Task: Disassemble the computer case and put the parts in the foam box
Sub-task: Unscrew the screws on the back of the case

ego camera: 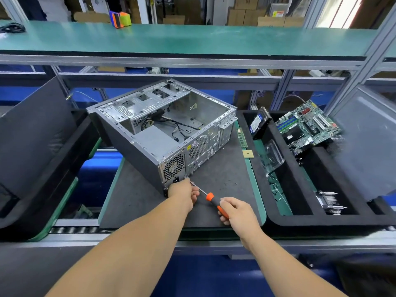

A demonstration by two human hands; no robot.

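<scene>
The open computer case [150,133] lies on its side on a dark mat [225,172], its rear panel with fan grilles facing me. My right hand [235,211] grips the orange handle of a screwdriver [211,197] whose tip meets the case's lower rear corner. My left hand [184,192] is at that corner with fingers curled around the screwdriver's metal shaft near the tip. To the right stands the black foam box [278,217], holding a motherboard [306,123], a hard drive [258,123], a clear plastic piece [272,155] and a heatsink [330,202].
A RAM stick [241,137] and a small CPU chip [248,153] lie on the mat's right edge. Loose screws [273,185] sit in the foam box. Another black foam lid [38,133] stands at the left. A green shelf [192,39] runs overhead, bearing a tape dispenser [120,19].
</scene>
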